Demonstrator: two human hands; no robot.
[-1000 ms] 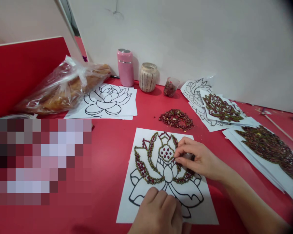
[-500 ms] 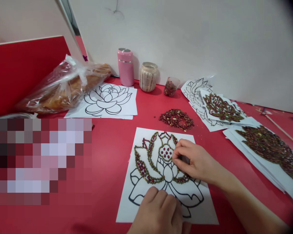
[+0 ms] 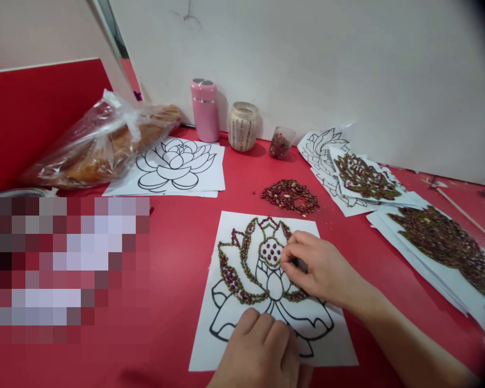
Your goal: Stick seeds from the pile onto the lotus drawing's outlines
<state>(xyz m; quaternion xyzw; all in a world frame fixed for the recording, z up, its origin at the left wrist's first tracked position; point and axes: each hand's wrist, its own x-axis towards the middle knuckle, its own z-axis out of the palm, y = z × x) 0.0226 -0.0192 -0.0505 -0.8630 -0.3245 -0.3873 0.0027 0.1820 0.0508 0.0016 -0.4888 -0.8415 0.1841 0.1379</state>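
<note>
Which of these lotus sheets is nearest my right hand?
The partly bean-covered sheet front and center; your right hand is over it, and the others lie apart.

pink flask (image 3: 205, 114), upright | open jar (image 3: 243, 129) beside it | clear bag (image 3: 105, 144), brown contents

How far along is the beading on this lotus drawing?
Partly done. Red and green beans line the upper-left petals and, in part, the right ones; the seed pod holds red beans. The right hand pinches at the pod's edge, contents hidden; the left hand rests on the sheet. Left to do, apparently: the central bud and lower petals, bare printed outlines.
</note>
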